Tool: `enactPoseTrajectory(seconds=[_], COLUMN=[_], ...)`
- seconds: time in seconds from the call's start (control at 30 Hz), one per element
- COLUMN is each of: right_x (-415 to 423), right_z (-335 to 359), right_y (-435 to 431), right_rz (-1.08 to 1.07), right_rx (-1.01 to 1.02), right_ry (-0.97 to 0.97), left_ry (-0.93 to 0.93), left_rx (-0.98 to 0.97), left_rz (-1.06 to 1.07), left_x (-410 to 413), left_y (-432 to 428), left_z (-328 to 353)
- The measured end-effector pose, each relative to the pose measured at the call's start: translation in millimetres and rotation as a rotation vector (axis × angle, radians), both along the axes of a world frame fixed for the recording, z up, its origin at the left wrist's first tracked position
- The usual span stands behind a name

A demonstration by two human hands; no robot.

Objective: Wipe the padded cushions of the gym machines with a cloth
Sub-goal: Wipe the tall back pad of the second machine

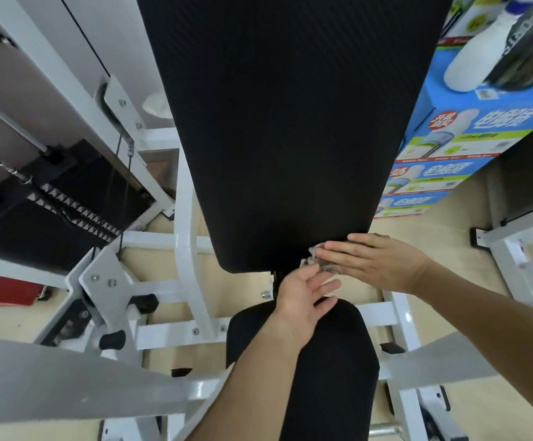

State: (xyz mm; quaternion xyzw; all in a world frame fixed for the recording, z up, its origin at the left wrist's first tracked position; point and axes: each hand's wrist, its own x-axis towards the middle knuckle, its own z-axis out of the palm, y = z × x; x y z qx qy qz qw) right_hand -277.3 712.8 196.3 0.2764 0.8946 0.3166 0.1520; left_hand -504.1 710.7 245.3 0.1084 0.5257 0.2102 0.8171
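A long black back pad runs from the top of the view down to its lower edge at the middle. Below it sits a smaller black seat pad. A small grey cloth lies against the back pad's lower right edge, mostly hidden. My right hand presses flat on the cloth, fingers pointing left. My left hand hovers just below, fingers spread, fingertips touching the cloth's lower edge.
The white steel frame surrounds the pads. A black weight stack with cables stands on the left. Blue cardboard boxes and a white spray bottle are at the upper right. Grey lever arms cross the foreground.
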Motion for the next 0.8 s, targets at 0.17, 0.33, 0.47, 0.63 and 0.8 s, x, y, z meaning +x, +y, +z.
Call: enactPoseTrajectory(seconds=[0.17,0.33,0.47,0.63,0.8], right_x=[-46,-131,-137,-100,-63], right_z=[27,123,215,335,443], right_y=[27,88,110,142,176], right_rz=[-0.003,-0.049,-0.200,-0.338,-0.400], right_rx=[0.051,0.207,0.266,0.357,0.457], right_ry=[0.140,0.432,0.558,0.630,0.713], left_ry=[0.124,0.128,0.275,0.484,0.896], left_rx=[0.072,0.292,0.642,1.162,1.587], left_rz=[0.296,0.536,0.493,0.300,0.080], left_x=[-24,-61,-52,-14,12], left_y=[11,58,89,111,151], left_z=[28,110,206,314,410])
